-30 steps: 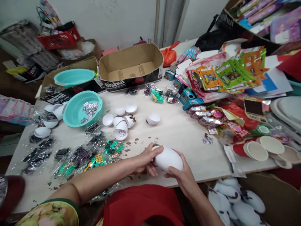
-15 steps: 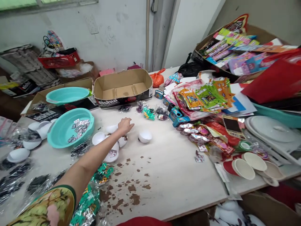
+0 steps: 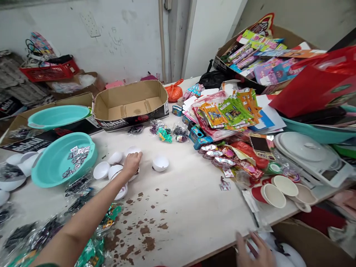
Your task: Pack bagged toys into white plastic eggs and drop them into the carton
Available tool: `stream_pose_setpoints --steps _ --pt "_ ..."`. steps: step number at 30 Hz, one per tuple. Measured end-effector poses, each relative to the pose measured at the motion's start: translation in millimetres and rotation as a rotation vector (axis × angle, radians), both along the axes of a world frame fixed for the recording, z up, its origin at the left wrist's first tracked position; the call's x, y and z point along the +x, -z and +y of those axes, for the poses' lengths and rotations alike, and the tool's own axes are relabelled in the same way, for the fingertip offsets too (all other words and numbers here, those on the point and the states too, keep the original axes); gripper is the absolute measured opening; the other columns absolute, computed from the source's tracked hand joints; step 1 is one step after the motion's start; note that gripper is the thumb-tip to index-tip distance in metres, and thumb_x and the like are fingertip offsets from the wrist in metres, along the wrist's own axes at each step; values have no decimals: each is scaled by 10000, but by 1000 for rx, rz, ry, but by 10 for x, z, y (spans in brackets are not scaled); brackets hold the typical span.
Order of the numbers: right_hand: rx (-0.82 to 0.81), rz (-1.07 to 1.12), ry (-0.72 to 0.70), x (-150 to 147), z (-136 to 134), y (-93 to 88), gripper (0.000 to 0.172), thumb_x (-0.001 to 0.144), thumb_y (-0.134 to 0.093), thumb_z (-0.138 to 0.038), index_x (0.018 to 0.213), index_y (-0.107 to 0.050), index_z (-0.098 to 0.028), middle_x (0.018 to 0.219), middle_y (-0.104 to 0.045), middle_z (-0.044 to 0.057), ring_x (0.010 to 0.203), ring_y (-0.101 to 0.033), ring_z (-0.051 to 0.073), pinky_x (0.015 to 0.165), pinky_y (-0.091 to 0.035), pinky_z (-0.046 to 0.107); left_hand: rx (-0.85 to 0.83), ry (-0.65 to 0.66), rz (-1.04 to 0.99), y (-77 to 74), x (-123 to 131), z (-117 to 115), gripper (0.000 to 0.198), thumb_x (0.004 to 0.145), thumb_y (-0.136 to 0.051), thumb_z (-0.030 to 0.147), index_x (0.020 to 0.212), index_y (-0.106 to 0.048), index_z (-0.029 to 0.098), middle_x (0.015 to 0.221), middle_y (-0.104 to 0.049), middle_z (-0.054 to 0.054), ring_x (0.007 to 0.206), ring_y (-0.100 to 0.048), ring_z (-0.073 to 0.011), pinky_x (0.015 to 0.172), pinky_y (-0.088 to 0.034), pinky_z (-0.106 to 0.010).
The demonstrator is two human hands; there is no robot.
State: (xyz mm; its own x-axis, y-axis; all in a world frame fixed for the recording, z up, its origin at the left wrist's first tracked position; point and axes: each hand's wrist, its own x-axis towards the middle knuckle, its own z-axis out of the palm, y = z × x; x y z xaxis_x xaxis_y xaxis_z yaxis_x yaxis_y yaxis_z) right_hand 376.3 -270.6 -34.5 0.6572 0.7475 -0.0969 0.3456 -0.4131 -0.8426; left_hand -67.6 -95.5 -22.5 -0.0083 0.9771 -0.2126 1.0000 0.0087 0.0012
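1. Bench (image 3: 194,211): off-white top w/ brown worn patches (image 3: 144,230) nr the middle.
2. L hand (image 3: 132,163) stretched out to a cluster of white, rounded plastic half-shells (image 3: 101,170), left of ctr. Fingers curled down at cluster's right side; can't tell if gripping a shell.
3. Lone white bowl-shaped half-shell (image 3: 160,164) sits open side up, just right of L hand, apart from cluster.
4. R hand (image 3: 257,254) at near edge, low right, by white egg-shaped pieces (image 3: 292,256) in a brown cardboard box (image 3: 314,241). Fingers spread, motion-blurred; grip can't be told.
5. Left of cluster: round teal plastic basin (image 3: 46,170) w/ small silvery sachets (image 3: 79,157) inside.
6. Farther back: open brown cardboard tray (image 3: 150,115), black printed side.
7. Clear bags of green plastic parts (image 3: 91,252) beside L forearm.
8. Right side: orange & green packets (image 3: 233,109) piled; white plastic scale (image 3: 314,159); red-and-white paper cups (image 3: 274,195) nr edge.
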Motion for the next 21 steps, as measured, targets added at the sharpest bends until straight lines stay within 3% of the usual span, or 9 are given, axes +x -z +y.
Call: stream_pose_setpoints --steps 2,4,6,8,11,16,18,21 --pt "164 -52 -288 -362 453 52 443 756 -657 -469 1102 -596 -199 1200 -539 142 1145 -504 328 956 -469 567 84 101 -36 -62 104 -295 288 923 -337 94 1078 -575 143 983 -625 -144 964 -561 -257 862 -373 -366" --pt "242 -40 -502 -748 969 104 396 817 -602 -429 1135 -571 -195 1164 -551 131 1103 -523 282 898 -508 505 250 290 -127 -52 261 -663 241 942 -356 131 996 -589 157 885 -625 -106 854 -549 -229 800 -385 -355" --pt "266 -84 -676 -1122 1507 148 406 862 -542 -392 1215 -521 -191 1212 -523 135 1137 -509 258 887 -520 453 437 537 -257 48 460 -1041 182 922 -405 111 896 -579 157 779 -603 -68 726 -514 -193 736 -387 -341" --pt "209 -193 -834 -1468 2026 184 464 874 -504 -331 1307 -444 -177 1301 -475 151 1213 -467 253 919 -505 427 501 665 -335 213 666 -1347 156 893 -446 87 794 -546 156 704 -568 -38 657 -485 -167 721 -394 -338" --pt "151 -280 -934 -1918 2694 223 633 795 -600 -227 1386 -374 -209 1438 -372 129 1345 -341 265 1065 -381 435 507 668 -362 464 896 -1585 161 852 -536 104 709 -498 168 654 -540 -14 621 -488 -154 711 -417 -336" --pt "39 -401 -926 -2435 3419 286 1064 600 -795 -192 1478 -196 -238 1561 -45 168 1404 -137 427 1078 -285 543 539 573 -372 640 985 -1571 123 764 -667 160 767 -545 180 672 -588 -5 656 -548 -163 803 -472 -370" --pt "11 -430 -956 -2547 3591 339 1127 535 -827 -155 1473 -206 -230 1547 -106 188 1375 -220 430 1061 -311 506 614 546 -383 647 959 -1545 138 751 -690 199 839 -585 184 732 -633 -15 713 -587 -181 838 -477 -383" --pt "-37 -441 -1013 -2603 3743 426 944 543 -807 -113 1384 -381 -163 1360 -441 207 1192 -484 365 972 -399 427 720 516 -402 598 878 -1547 161 775 -680 238 921 -615 218 903 -689 -26 875 -627 -214 906 -469 -402"
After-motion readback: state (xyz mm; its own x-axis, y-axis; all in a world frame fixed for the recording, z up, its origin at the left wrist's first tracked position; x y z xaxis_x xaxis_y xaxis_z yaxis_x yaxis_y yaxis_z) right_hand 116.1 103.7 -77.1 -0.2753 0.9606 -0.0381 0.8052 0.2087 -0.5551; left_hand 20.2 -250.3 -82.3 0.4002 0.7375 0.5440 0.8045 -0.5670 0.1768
